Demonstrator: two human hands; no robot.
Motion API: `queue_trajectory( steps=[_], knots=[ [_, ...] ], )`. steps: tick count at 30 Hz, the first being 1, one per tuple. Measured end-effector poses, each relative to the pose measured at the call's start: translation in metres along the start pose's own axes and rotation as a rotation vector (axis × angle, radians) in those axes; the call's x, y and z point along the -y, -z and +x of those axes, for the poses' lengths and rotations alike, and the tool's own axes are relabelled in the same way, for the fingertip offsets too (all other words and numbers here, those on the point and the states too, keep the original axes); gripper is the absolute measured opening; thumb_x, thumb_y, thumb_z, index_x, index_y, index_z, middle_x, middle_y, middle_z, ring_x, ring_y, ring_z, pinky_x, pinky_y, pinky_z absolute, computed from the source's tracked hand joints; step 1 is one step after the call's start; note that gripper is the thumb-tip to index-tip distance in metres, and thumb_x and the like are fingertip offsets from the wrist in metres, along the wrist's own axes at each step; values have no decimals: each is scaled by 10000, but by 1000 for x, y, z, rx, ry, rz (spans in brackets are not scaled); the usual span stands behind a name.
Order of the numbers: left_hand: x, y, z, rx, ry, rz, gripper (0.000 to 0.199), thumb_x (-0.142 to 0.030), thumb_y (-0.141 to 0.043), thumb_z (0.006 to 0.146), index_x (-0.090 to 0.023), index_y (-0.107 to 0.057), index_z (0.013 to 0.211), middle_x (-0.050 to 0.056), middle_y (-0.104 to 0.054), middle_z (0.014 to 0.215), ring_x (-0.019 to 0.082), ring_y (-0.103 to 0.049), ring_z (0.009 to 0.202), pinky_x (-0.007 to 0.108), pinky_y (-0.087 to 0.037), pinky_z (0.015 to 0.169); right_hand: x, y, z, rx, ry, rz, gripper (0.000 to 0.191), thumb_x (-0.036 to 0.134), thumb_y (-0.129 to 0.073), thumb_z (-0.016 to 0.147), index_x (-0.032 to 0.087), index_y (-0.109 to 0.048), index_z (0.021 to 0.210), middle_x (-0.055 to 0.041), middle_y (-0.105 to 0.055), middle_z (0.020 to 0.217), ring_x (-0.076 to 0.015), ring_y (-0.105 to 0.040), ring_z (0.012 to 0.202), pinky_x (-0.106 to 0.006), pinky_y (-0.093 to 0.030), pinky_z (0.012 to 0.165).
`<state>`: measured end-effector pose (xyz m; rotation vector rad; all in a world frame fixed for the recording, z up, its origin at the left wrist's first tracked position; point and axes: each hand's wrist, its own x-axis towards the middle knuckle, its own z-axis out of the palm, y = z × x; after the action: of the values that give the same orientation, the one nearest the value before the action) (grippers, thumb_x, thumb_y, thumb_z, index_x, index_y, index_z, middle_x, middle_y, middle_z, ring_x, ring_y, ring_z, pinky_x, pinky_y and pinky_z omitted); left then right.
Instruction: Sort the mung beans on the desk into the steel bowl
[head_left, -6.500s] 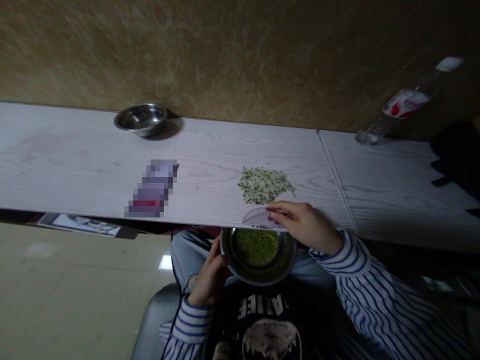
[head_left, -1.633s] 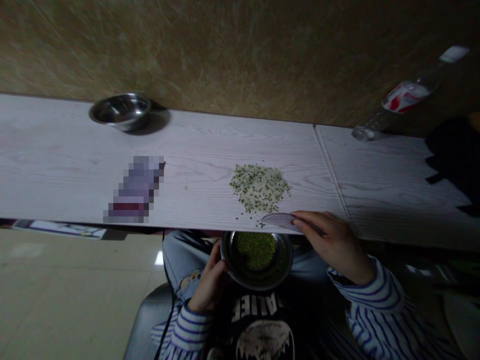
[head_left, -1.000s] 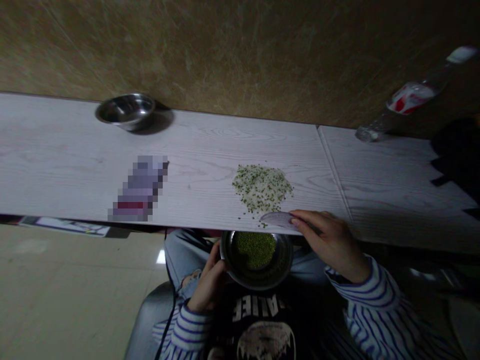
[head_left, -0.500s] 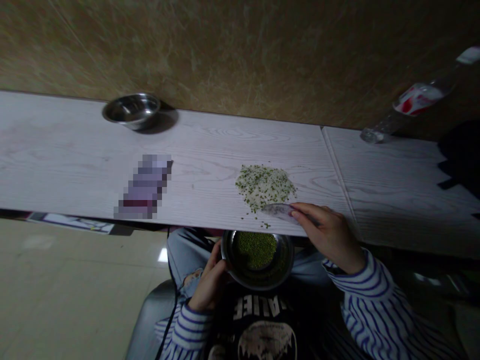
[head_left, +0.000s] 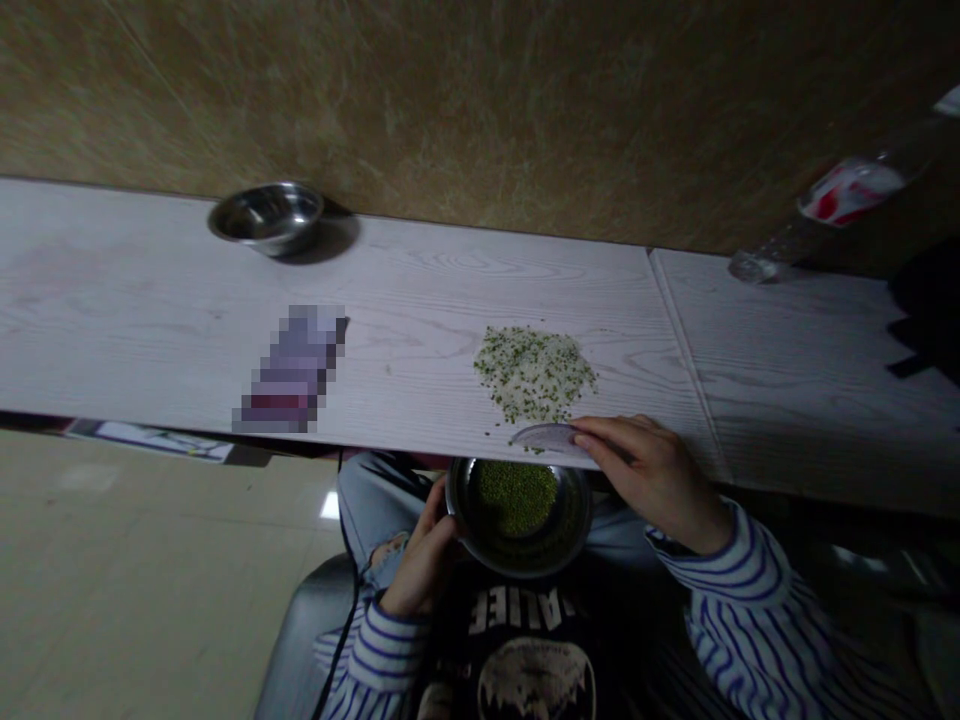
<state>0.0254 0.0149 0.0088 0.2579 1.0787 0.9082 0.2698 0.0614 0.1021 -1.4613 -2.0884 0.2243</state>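
Observation:
My left hand (head_left: 424, 560) is closed on the left rim of a steel bowl (head_left: 525, 570), which sits at the table's front edge above my lap. Green mung beans (head_left: 517, 495) lie in its bottom. Between the thumb and fingers of my right hand (head_left: 652, 475) is a thin, greyish, curved scraper (head_left: 544, 437). Its blade rests near the table edge, just above the bowl, with a few beans beside it. Behind the blade a flat pile of white rice-like grains mixed with green beans (head_left: 532, 372) is spread on the table.
A second steel bowl (head_left: 266, 220) stands by the wall on the left. A blurred-out flat object (head_left: 292, 370) lies nearer. At right are a clear bottle with a red-and-white label (head_left: 847, 195) and a dark item (head_left: 926, 310). A seam (head_left: 686, 360) crosses the whitish table.
My right hand has drawn the scraper a little toward the table's front edge, away from the pile. My left hand stays on the bowl. The view has shifted slightly.

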Motion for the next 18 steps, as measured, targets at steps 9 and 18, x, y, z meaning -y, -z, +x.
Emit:
queue_trajectory(
  steps=[9, 18],
  knots=[
    [0, 4, 1, 10, -16, 6, 555, -164, -687, 647, -290, -621, 1183, 0, -658, 958, 173, -570, 813, 272, -481, 684, -1, -7, 8, -15, -32, -21, 168, 165, -601, 880, 178, -716, 1002, -40, -775, 922, -185, -717, 796, -318, -547, 755],
    [-1, 4, 1, -4, -18, 30, 562, -151, -667, 625, -292, -635, 1168, -5, -658, 963, 172, -574, 797, 270, -480, 670, -9, 4, 8, -45, -134, -63, 188, 223, -585, 881, 188, -735, 988, -53, -775, 933, -207, -728, 806, -322, -575, 747]
  ],
)
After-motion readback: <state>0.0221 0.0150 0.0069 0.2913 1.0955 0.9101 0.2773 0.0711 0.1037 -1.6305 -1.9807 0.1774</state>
